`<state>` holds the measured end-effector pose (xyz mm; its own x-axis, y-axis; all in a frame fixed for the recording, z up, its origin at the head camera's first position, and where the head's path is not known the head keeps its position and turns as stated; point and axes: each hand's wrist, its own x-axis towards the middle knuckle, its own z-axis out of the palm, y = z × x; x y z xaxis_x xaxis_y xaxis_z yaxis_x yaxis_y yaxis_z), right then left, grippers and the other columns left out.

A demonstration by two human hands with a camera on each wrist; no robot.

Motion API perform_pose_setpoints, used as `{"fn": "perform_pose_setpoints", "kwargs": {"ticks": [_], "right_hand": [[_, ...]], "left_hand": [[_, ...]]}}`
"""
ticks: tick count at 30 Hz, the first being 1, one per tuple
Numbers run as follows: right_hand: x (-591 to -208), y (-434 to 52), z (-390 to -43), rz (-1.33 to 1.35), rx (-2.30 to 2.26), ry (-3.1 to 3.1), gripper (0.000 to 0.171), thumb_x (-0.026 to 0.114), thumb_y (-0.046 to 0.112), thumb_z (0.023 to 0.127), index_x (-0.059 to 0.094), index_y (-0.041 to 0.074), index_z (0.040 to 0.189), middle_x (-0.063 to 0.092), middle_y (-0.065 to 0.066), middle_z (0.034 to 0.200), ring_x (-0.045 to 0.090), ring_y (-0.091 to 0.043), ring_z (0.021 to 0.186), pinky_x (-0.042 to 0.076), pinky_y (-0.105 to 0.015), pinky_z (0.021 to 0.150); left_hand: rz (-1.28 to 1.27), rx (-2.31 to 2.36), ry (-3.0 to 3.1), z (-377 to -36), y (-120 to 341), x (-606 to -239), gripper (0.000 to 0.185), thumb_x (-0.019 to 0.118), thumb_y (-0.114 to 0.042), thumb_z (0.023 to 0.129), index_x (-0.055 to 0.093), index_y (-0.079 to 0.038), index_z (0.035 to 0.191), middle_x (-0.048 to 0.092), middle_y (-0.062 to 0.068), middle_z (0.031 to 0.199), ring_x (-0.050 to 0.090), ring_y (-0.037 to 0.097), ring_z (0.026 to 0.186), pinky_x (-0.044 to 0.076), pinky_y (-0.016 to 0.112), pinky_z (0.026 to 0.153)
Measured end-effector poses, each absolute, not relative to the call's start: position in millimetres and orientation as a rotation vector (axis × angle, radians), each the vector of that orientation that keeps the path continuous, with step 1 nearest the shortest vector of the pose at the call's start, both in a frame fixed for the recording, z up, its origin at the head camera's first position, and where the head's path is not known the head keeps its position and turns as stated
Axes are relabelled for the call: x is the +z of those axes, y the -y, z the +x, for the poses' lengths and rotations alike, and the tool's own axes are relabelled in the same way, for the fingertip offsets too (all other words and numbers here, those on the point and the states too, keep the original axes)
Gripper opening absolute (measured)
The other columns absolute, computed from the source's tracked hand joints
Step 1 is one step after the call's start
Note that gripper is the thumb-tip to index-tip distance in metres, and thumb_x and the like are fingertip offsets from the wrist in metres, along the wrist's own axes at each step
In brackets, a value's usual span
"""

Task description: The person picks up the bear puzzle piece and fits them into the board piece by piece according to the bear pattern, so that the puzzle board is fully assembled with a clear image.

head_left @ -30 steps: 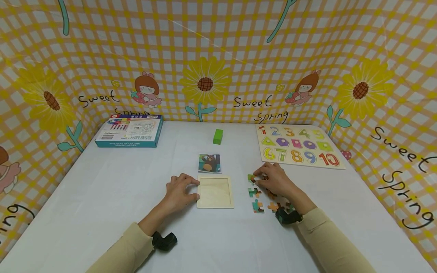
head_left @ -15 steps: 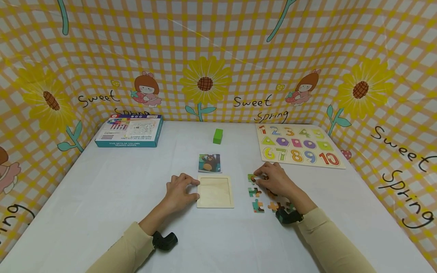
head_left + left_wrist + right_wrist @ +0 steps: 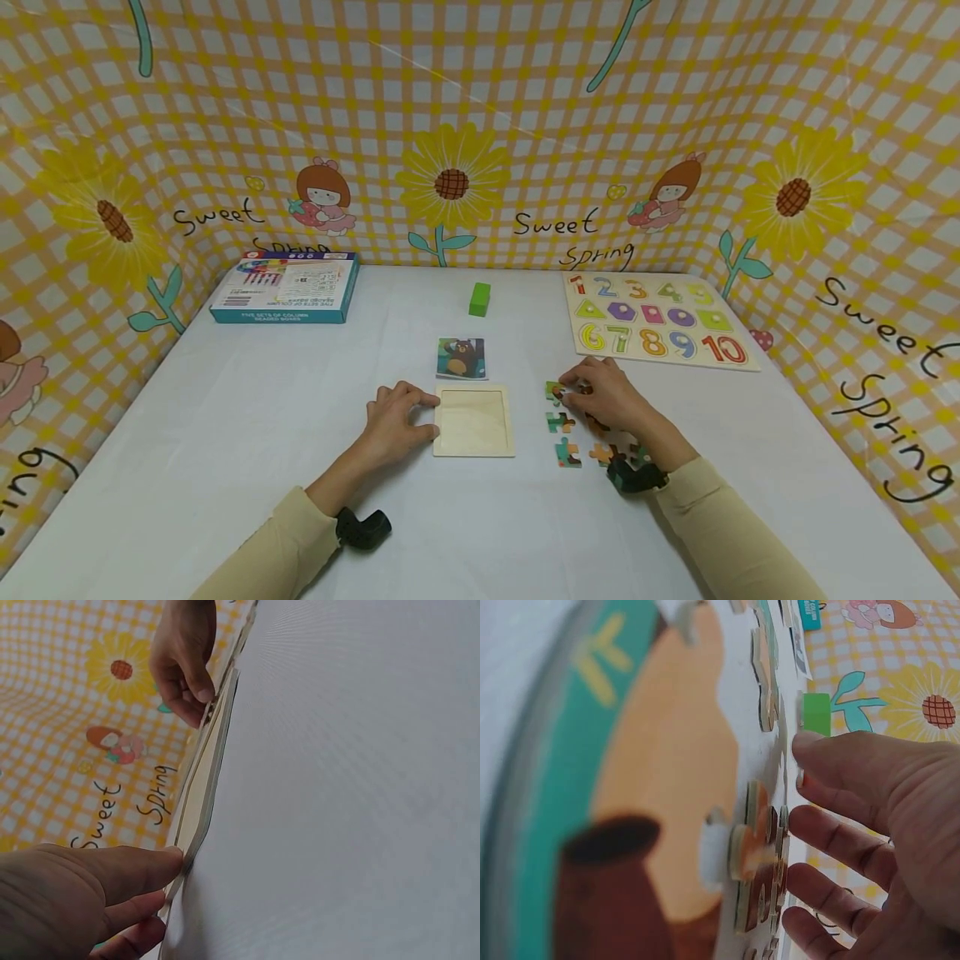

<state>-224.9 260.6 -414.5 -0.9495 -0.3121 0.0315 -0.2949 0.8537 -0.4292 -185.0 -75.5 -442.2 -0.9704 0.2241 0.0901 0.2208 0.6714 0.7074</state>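
A bare wooden puzzle tray lies at the middle of the white table. My left hand grips its left edge, thumb at the far corner and curled fingers at the near one; the left wrist view shows the thumb against the tray's rim. To the tray's right lie several loose jigsaw pieces. My right hand rests over them and pinches a green and brown piece between thumb and forefinger. In the right wrist view its fingertips sit at the pieces.
A bear picture card lies just beyond the tray, a green block farther back. A number board sits at the back right, a blue box at the back left. Patterned cloth walls stand on three sides.
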Motion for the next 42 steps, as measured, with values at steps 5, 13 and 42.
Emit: {"fn": "perform_pose_setpoints", "kwargs": {"ticks": [5, 13, 42], "right_hand": [[-412.1, -260.0, -223.1, -0.500, -0.687, -2.991, 0.024, 0.067, 0.021, 0.085, 0.068, 0.011, 0.107, 0.061, -0.009, 0.108, 0.043, -0.024, 0.094, 0.036, -0.033, 0.074], [-407.5, -257.0, -218.8, -0.524, -0.735, -2.980, 0.023, 0.065, 0.019, 0.086, 0.069, 0.012, 0.107, 0.061, -0.010, 0.115, 0.043, -0.027, 0.101, 0.039, -0.036, 0.079], [-390.1, -183.5, -205.3, -0.709, -0.714, -3.003, 0.024, 0.070, 0.023, 0.082, 0.070, 0.015, 0.104, 0.063, -0.002, 0.106, 0.045, -0.024, 0.100, 0.036, -0.042, 0.085]], "left_hand": [[0.372, 1.217, -2.872, -185.1, 75.5, -443.2, 0.035, 0.075, -0.018, 0.074, 0.068, -0.013, 0.108, 0.057, 0.005, 0.109, 0.040, 0.025, 0.101, 0.024, 0.041, 0.081], [0.381, 1.229, -2.869, -185.4, 75.8, -445.6, 0.034, 0.074, -0.018, 0.075, 0.067, -0.013, 0.107, 0.057, 0.005, 0.109, 0.040, 0.026, 0.101, 0.024, 0.041, 0.081], [0.387, 1.223, -2.883, -185.7, 76.5, -447.0, 0.034, 0.075, -0.017, 0.074, 0.068, -0.012, 0.107, 0.057, 0.007, 0.109, 0.039, 0.026, 0.099, 0.024, 0.042, 0.080]]}}
